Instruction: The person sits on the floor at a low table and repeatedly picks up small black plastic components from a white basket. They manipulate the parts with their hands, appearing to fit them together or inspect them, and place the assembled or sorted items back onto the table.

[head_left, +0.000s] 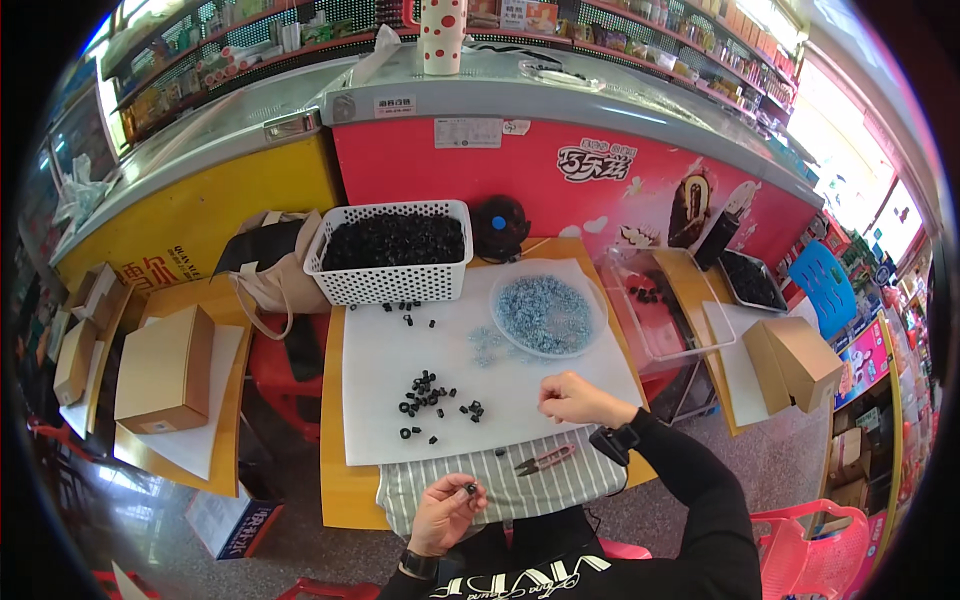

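Note:
Between the fingertips of my left hand is a small black ring-shaped part, held low over the striped cloth. My right hand is closed above the white sheet, to the right; what its fingers hold, if anything, is too small to make out. Loose black parts lie scattered on the sheet, left of centre. Beyond my right hand sits a round translucent tray of small clear-blue pieces, some of them spilled beside it. Snips with pink handles rest on the cloth.
A white perforated basket full of black parts stands at the table's back left. Right of the table is a clear plastic bin. Cardboard boxes sit on side tables. Chest freezers rise behind.

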Motion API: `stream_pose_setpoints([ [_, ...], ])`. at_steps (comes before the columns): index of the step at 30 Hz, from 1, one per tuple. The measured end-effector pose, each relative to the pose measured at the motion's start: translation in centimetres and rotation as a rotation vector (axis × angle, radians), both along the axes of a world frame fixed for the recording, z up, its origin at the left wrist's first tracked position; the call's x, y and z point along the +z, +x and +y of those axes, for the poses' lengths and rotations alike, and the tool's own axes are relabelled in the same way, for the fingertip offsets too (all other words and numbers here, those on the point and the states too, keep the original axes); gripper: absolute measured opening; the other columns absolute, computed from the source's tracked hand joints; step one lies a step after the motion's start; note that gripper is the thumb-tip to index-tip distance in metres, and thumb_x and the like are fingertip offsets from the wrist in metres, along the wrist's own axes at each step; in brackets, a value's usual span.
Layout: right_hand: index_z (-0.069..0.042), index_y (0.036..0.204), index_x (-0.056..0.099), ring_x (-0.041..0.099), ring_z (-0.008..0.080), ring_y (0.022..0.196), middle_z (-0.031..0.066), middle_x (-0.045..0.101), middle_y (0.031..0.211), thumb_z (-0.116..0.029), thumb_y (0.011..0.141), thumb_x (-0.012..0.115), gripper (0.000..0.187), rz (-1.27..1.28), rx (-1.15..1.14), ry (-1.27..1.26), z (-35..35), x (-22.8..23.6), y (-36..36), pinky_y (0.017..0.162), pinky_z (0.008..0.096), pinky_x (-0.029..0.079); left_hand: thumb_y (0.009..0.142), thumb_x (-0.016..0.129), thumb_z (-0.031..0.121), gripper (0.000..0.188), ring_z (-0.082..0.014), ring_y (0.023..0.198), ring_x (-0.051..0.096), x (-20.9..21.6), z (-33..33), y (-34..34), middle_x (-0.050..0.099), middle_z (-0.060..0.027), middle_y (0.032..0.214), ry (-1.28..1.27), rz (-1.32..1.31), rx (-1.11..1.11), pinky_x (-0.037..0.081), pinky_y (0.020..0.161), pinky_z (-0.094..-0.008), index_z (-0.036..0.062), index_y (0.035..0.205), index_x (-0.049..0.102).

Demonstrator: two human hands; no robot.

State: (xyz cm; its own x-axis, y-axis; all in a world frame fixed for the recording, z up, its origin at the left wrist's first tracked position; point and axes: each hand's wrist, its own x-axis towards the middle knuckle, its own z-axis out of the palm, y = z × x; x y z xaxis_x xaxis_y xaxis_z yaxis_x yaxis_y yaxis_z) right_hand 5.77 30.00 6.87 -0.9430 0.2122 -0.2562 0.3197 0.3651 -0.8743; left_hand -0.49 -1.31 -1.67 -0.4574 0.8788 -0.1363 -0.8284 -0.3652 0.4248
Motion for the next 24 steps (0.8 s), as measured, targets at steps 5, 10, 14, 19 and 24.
stream_pose_setpoints([
  [5,-0.003,0.078,0.064,0.058,0.0111,0.060,0.0033,0.058,0.063,-0.019,0.089,0.061,0.019,0.637,-0.110,0.047,5.7,14.8,-6.1,0.052,0.0281,0.046,0.094,0.061,0.002,0.021,-0.0265,0.092,0.066,-0.2,-0.4,-0.2,0.067,-0.0175,0.103,0.073,-0.026,0.016,0.054,0.084,-0.0360,-0.0012,0.114,0.062],
  [10,0.002,0.103,0.063,0.062,0.0125,0.062,0.0087,0.066,0.080,-0.030,0.095,0.064,0.034,0.732,-0.656,0.099,11.7,29.0,-10.9,0.053,0.0237,0.048,0.094,0.061,0.003,0.021,-0.0258,0.092,0.066,-0.4,0.1,0.0,0.068,-0.0173,0.103,0.070,-0.018,0.017,0.054,0.084,-0.0366,-0.0007,0.115,0.063],
  [14,0.004,0.099,0.064,0.060,0.0086,0.061,0.0063,0.063,0.074,-0.016,0.092,0.064,0.021,0.725,-0.371,0.155,7.2,23.3,-9.9,0.052,0.0231,0.047,0.094,0.061,0.002,0.020,-0.0254,0.092,0.066,-0.2,-0.4,0.0,0.068,-0.0170,0.103,0.060,0.008,0.050,0.054,0.084,-0.0360,-0.0009,0.113,0.063],
  [19,0.006,0.096,0.065,0.056,0.0060,0.061,0.0023,0.061,0.072,-0.008,0.087,0.069,0.017,0.442,-0.173,0.260,0.7,14.8,-2.8,0.053,0.0232,0.047,0.093,0.061,0.004,0.020,-0.0258,0.090,0.063,-0.4,-0.2,-0.4,0.065,-0.0163,0.102,-0.020,0.015,0.021,0.053,0.081,-0.0364,-0.0011,0.113,0.061],
  [24,0.001,0.096,0.068,0.062,0.0059,0.067,0.0048,0.067,0.076,-0.006,0.088,0.069,0.011,0.226,-0.113,0.261,-2.8,11.0,2.9,0.059,0.0239,0.051,0.092,0.066,0.009,0.024,-0.0255,0.094,0.064,-0.6,-0.1,-0.1,0.065,-0.0138,0.105,-0.045,0.013,0.066,0.054,0.084,-0.0355,0.0002,0.113,0.059],
])
